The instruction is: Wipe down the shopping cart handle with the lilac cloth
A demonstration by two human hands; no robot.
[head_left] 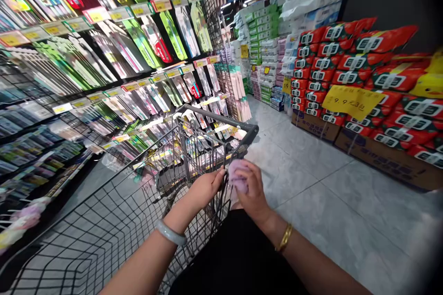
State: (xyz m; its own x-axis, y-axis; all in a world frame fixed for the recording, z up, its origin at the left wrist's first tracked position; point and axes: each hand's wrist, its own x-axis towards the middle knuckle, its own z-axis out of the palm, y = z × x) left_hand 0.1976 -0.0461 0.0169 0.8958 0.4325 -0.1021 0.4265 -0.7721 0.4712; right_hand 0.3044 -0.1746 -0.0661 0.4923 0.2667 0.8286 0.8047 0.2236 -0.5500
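A dark wire shopping cart (114, 235) stands right in front of me, its grey handle (221, 117) at the far end. My left hand (207, 188) is closed around the cart's near wire rim, with the thumb on top and the other fingers mostly hidden. Just to the right, my right hand (252, 190) is closed on a bunched light purple cloth (238, 174). The cloth is beside the cart's side wires; whether it touches them I cannot tell.
Shelves of packaged toothbrushes (114, 50) with price tags rise at the left, close beyond the cart. At the right stand stacked red packs of wipes (341, 69) on cardboard boxes (380, 156), with a yellow price sign (353, 101). Grey tiled floor (308, 184) lies between.
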